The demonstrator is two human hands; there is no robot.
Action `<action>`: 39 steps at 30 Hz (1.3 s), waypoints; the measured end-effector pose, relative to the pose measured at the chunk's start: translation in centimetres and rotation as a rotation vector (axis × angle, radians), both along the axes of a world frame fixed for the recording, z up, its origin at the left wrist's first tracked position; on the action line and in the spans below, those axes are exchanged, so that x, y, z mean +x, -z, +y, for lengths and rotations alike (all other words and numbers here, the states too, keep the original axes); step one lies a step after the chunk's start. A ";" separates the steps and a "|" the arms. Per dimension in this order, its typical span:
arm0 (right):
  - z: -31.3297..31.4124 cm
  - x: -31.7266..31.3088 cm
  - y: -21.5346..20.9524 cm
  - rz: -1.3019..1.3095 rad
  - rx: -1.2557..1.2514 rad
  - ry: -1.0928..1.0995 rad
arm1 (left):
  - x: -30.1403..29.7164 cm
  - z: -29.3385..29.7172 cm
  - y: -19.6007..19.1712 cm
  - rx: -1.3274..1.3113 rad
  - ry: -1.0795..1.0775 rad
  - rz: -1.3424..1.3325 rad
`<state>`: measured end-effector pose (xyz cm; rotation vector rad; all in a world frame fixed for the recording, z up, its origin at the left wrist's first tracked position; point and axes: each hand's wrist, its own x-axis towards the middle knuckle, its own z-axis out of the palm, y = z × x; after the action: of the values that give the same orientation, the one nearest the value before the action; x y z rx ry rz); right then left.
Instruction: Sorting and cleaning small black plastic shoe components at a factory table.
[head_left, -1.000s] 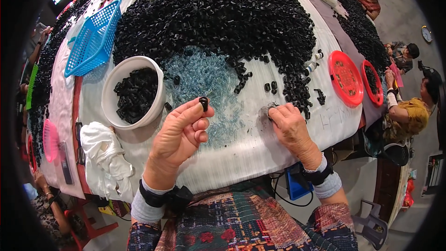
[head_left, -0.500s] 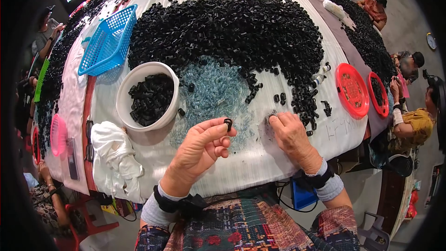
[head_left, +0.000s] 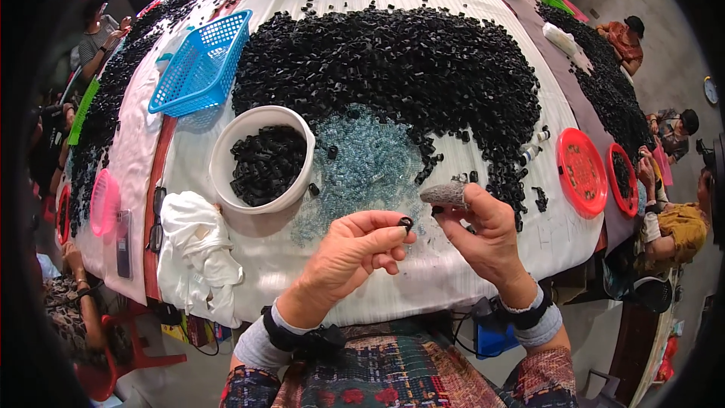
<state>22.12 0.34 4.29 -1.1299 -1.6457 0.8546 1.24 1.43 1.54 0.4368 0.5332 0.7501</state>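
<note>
Slippage is the main risk: the left hand [head_left: 349, 253] pinches one small black ring [head_left: 406, 222] only at the tips of thumb and forefinger, so a slight roll of the fingers could flick it down onto the desk [head_left: 423, 287] or over the near edge into the lap. It would be hard to find again, w/ loose black bits scattered all round. Second risk: the right hand [head_left: 483, 238] holds a grey stone-like lump [head_left: 445, 194] between thumb and fingers (what it is exactly, can't tell), and it sits just beside the ring; a nudge from it could knock the ring out of the pinch.

Pose: both forearms come up from the lower edge, wrists w/ dark bands, hands raised a little above the desk and nearly meeting. Left palm faces up-ish, other fingers curled in. Right hand is closed narrow on the lump, knuckles toward the camera.

White bowl [head_left: 260, 159] of black pieces stands to the left, well apart from the hands; big black pile [head_left: 393, 68] lies beyond, clear bluish pieces [head_left: 366, 170] between.
</note>
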 end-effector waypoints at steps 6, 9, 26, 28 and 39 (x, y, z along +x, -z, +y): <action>-0.2 -2.5 -1.2 0.149 0.095 -0.022 | 0.3 -0.7 -0.5 0.127 -0.076 -0.025; -0.5 -3.0 -0.8 0.129 0.127 0.044 | 0.4 -1.0 -0.7 0.154 -0.120 -0.002; -0.6 -4.2 0.8 -0.017 0.199 0.164 | 0.3 -1.2 -0.2 0.243 -0.187 0.194; -0.6 -4.2 0.8 -0.051 0.226 0.174 | 0.4 -1.2 -0.1 0.242 -0.193 0.209; -0.4 -3.8 1.7 -0.335 0.369 0.118 | 0.4 -0.9 0.3 0.196 -0.198 0.301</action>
<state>18.32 -0.03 2.55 -1.1328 -1.8907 0.2746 1.64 0.48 1.26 0.6924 0.7960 0.9377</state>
